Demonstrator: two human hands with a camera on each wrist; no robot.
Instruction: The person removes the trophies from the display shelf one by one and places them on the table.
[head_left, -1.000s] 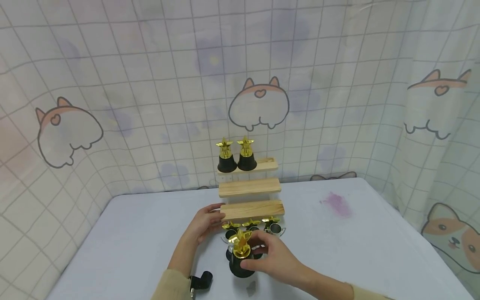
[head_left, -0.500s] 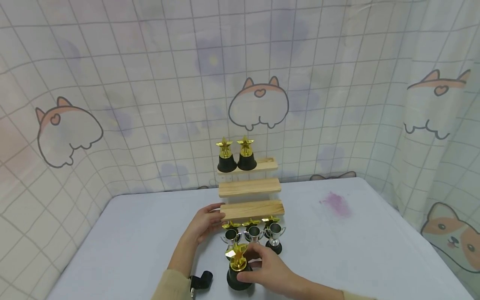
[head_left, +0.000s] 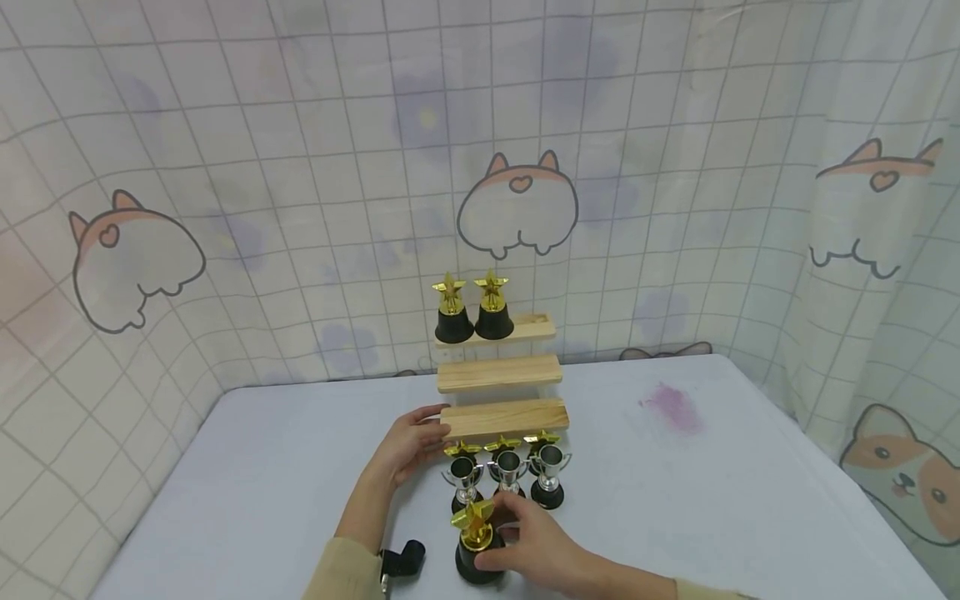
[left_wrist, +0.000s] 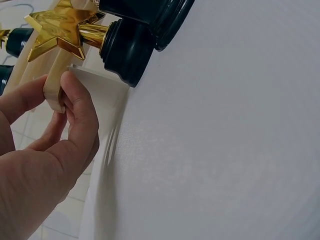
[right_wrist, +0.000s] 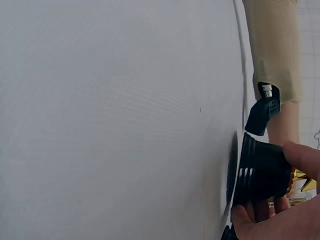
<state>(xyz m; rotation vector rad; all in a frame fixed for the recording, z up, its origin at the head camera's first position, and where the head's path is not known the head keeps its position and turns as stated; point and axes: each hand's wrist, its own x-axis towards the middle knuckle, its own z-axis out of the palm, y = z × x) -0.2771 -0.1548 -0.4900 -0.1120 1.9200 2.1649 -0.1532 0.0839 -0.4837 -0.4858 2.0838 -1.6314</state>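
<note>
Since the earlier frame, the held star trophy (head_left: 472,552) and right hand (head_left: 536,540) have shifted toward the bottom edge, away from the shelf (head_left: 498,375). Table (head_left: 675,500): lower half of frame. Shelf: centre; left hand (head_left: 411,446) pinches the left end of its lowest board (head_left: 506,419). Right hand: grips the black base (right_wrist: 265,170). Held star trophy: bottom centre, left of the right hand, the nearer one; long axis roughly upright. Silver cups (head_left: 550,479): between held star trophy and shelf. Base contact with table: cannot tell.
</note>
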